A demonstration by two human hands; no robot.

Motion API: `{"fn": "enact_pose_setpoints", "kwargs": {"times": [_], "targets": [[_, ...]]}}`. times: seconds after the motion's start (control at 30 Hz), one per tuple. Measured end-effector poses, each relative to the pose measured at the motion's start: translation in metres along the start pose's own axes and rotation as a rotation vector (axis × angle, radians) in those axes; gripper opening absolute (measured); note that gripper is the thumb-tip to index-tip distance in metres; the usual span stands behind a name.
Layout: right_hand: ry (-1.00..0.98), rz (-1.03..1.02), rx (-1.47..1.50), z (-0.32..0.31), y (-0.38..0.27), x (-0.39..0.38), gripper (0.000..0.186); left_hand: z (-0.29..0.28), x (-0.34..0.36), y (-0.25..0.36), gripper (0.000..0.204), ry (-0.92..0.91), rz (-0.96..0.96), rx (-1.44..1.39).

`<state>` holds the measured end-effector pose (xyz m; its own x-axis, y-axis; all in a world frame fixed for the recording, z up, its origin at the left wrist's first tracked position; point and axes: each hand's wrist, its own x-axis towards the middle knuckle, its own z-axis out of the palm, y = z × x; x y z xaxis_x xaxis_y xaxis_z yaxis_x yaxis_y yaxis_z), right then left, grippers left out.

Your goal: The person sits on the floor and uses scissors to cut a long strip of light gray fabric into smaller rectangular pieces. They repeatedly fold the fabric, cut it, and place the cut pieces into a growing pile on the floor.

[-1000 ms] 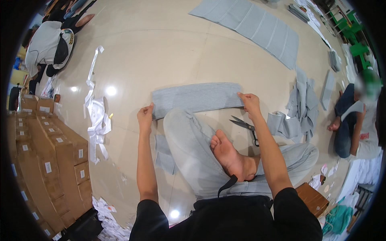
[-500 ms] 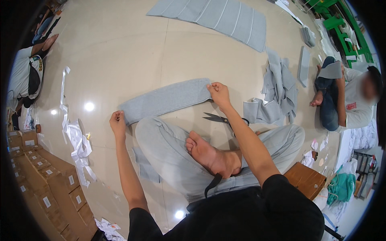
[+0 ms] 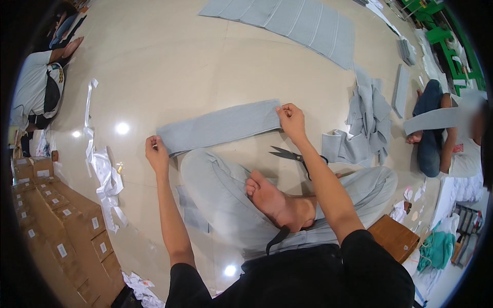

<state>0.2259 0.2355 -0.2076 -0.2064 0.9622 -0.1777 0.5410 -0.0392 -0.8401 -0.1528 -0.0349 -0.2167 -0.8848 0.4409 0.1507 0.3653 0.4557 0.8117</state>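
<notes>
A long grey fabric band [image 3: 218, 123] is stretched across the floor above my crossed legs. My left hand [image 3: 156, 150] pinches its left end, and my right hand [image 3: 290, 119] grips the right end. Black scissors [image 3: 284, 154] lie open beneath my right forearm, which hides part of them. Crumpled grey fabric pieces [image 3: 368, 115] are to the right of that hand. Smaller grey pieces [image 3: 192, 220] lie beside my left leg, partly hidden by it.
Cardboard boxes [image 3: 69, 241] are stacked at left, near white ribbon scraps [image 3: 108, 187]. A larger grey panel [image 3: 292, 28] lies farther off. Co-workers sit at left [image 3: 36, 87] and right [image 3: 431, 128], the latter holding a grey strip. A brown box [image 3: 393, 236] is at lower right.
Against a second ago, the band is more slanted, its left end lower. The camera view has shifted. The co-worker at right has moved a grey strip.
</notes>
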Motion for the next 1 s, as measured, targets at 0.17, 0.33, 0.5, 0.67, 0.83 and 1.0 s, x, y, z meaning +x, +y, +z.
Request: {"fn": "enact_pose_setpoints", "kwargs": {"times": [0.17,0.33,0.5,0.67,0.83,1.0], "targets": [[-0.006,0.013,-0.064,0.003,0.006,0.001,0.033,0.007,-0.008,0.007,0.023,-0.019,-0.039,0.182],[-0.058,0.039,-0.047,-0.003,-0.001,0.000,0.033,-0.001,-0.010,0.001,0.026,-0.074,-0.048,0.183],[0.065,-0.191,-0.408,-0.005,-0.035,-0.011,0.036,0.001,-0.016,0.021,0.036,-0.051,0.210,0.369],[-0.044,-0.818,-0.517,0.027,-0.060,-0.005,0.037,0.046,-0.008,0.087,0.046,-0.413,0.707,0.338],[-0.270,-0.815,-0.623,0.042,-0.060,0.003,0.033,0.061,-0.001,0.077,0.043,-0.527,0.724,0.388],[-0.248,-0.708,-0.711,0.039,-0.063,0.004,0.033,0.071,-0.002,0.078,0.041,-0.517,0.669,0.431]]}}
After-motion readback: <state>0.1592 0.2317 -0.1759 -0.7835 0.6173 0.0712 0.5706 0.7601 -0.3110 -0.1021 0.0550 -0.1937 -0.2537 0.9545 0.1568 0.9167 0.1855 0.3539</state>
